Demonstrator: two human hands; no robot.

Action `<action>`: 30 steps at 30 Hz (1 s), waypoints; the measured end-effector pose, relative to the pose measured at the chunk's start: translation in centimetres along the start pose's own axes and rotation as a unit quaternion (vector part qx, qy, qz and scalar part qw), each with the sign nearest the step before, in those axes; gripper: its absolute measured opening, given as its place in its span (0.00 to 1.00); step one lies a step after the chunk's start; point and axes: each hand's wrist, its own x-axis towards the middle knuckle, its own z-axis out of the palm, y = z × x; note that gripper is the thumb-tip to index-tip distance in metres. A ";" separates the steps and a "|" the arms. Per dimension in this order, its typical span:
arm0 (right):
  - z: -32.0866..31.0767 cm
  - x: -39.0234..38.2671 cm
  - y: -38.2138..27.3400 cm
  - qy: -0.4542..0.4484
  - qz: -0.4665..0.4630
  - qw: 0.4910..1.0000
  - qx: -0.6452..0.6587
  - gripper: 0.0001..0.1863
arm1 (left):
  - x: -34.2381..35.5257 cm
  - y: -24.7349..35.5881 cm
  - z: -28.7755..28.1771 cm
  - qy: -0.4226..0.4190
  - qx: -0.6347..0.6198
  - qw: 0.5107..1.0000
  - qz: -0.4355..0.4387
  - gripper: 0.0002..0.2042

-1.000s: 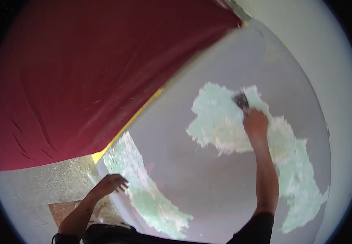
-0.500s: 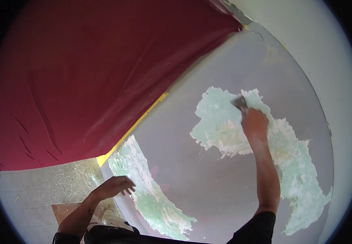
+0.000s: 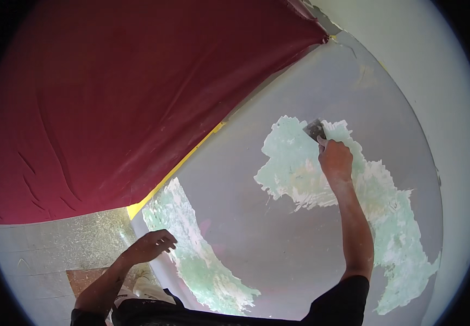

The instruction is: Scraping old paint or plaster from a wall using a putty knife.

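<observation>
My right hand (image 3: pixel 336 161) grips a putty knife (image 3: pixel 315 130) with a short, wide, dark blade. The blade rests on or close over a large pale-green filler patch (image 3: pixel 289 146) spread on a grey curved panel (image 3: pixel 240 163). My left hand (image 3: pixel 152 245) holds nothing; its fingers are a little bent and apart, above the panel's left edge. Beside it runs a second pale-green and white filler patch (image 3: pixel 202 261). Both patches have ragged edges and whitish streaks.
A dark red cloth (image 3: pixel 110 108) covers the upper left, edged by yellow tape (image 3: pixel 191 155) along the panel. A speckled floor (image 3: pixel 39 244) with a brown piece (image 3: pixel 85 281) lies lower left. A pale wall or surface (image 3: pixel 436 81) curves along the right.
My right hand and the putty knife have shifted slightly left and up over the patch, and the blade has turned. My left hand has moved a little left and up.
</observation>
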 end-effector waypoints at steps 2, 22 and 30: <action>-0.3 -0.9 0.9 0.008 -0.011 1.000 -0.025 0.11 | 0.0 0.6 0.0 -0.029 -0.034 0.999 -0.024 0.12; -1.4 -3.6 1.0 -0.033 -0.096 0.991 -0.087 0.10 | 1.4 1.3 -0.1 -0.156 -0.038 0.983 -0.092 0.14; -1.0 -3.0 1.5 -0.037 -0.047 0.996 -0.061 0.14 | 1.9 3.0 0.9 -0.152 -0.029 0.987 -0.044 0.12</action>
